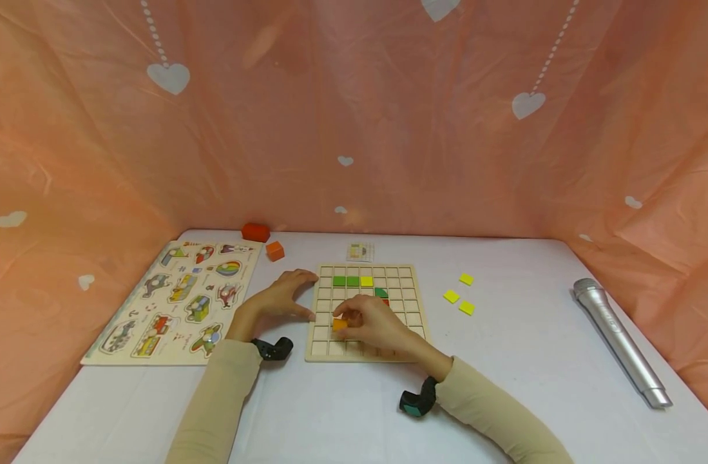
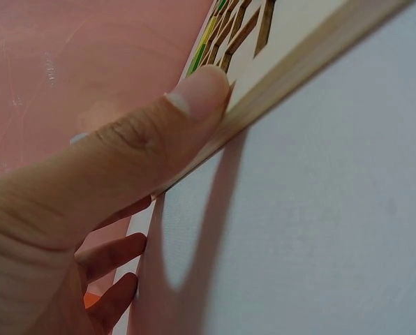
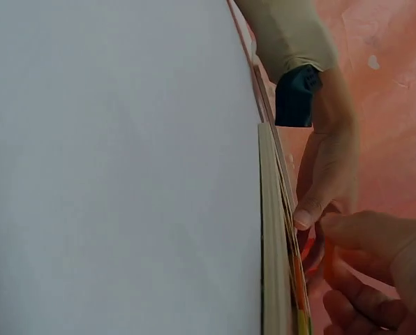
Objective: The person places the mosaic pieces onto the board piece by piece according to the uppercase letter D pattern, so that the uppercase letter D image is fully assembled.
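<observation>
A wooden grid board (image 1: 365,359) lies on the white table. My right hand (image 1: 377,322) is over its middle and pinches a small orange tile (image 1: 339,325) between thumb and fingers; in the right wrist view the orange tile (image 3: 328,257) shows at the fingertips. My left hand (image 1: 280,296) rests at the board's left edge, its fingers spread; the left wrist view has the thumb on the rim (image 2: 264,105). In the board's upper rows sit green tiles (image 1: 346,281), a yellow tile (image 1: 366,281), a rounded green piece (image 1: 381,292) and a red piece (image 1: 385,301), partly hidden by my right hand.
Three yellow tiles (image 1: 451,296) lie right of the board. A small pattern card (image 1: 361,251) is behind it. A picture puzzle board (image 1: 180,296), a red block (image 1: 256,232) and an orange block (image 1: 275,251) are at left. A silver microphone (image 1: 623,345) lies far right.
</observation>
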{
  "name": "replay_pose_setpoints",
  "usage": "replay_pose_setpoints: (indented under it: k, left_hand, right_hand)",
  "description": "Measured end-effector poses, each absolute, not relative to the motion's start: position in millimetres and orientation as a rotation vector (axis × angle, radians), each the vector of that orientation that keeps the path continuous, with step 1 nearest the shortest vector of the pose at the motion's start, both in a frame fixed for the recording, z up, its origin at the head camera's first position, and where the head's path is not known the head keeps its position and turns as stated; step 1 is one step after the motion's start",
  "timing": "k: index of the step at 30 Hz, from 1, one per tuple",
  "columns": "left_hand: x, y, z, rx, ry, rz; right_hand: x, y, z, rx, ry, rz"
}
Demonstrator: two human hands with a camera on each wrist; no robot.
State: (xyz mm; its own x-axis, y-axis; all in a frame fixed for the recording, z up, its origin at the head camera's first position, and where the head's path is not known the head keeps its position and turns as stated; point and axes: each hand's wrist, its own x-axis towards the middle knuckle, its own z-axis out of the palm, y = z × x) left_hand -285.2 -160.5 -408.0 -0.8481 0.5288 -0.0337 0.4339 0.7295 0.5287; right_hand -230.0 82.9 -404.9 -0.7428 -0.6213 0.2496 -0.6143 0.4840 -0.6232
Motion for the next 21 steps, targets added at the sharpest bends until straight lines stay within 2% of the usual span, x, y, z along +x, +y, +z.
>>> replay_pose_setpoints:
  k: [21]
  left_hand:
    - [-285.6,-162.3,-408.9,0.779,2.741,0.804]
  right_hand:
    - [-234.4,78.3,-411.4,-1.301,2.791,-0.882]
